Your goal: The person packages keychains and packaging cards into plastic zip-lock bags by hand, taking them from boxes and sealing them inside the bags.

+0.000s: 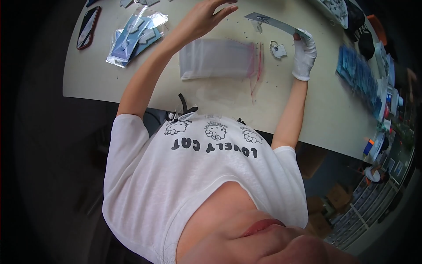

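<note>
My left hand is bare and hovers over the far middle of the table, fingers stretched out with nothing in them. On my right hand is a white glove, and its thumb and fingers pinch one end of a thin blue-grey card. A small trinket shows at the card's other end, toward my left hand. Between my arms lie clear plastic bags with pinkish-red edges. A keyring with a small whitish square tag rests on the table just left of the glove.
Blue cards in clear bags are piled at the left, beside a phone in a reddish case. Grey pieces lie at the far edge of view. A row of packaged blue cards stands at the right, with assorted items beyond.
</note>
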`<state>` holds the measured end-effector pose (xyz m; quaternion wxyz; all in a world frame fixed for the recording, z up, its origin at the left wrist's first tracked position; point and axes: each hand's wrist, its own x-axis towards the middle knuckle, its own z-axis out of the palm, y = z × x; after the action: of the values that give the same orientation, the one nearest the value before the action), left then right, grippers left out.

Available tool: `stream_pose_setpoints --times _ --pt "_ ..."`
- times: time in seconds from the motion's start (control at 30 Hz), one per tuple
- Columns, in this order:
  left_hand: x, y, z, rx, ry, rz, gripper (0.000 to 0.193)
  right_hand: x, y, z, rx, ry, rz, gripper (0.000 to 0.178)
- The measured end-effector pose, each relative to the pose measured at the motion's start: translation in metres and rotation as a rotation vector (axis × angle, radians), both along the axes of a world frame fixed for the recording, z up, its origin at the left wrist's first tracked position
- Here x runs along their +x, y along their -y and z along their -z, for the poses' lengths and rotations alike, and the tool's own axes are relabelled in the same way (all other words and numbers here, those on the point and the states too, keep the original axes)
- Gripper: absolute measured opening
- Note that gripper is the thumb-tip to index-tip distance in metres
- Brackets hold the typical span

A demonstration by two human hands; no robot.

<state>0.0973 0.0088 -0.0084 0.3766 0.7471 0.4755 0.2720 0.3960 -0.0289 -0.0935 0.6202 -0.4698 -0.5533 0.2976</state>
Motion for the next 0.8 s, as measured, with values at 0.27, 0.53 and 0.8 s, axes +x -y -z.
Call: stream_pose_setpoints --times 0.27,0.53,0.8 --pt "0.04 0.015 -0.032 0.327 0.359 0.215 0.036 -0.04 0.017 0.0 -0.143 -0.746 -0.234 0.027" --pt "0.048 0.023 -0.03 0.075 0.241 0.041 0.019 -0.121 0.068 -0.023 -0.252 -0.653 -0.138 0.039" --pt "0.029 0.043 -0.007 0.07 -0.076 -0.018 0.041 -0.104 0.071 -0.018 -0.16 -0.572 0.233 0.03"
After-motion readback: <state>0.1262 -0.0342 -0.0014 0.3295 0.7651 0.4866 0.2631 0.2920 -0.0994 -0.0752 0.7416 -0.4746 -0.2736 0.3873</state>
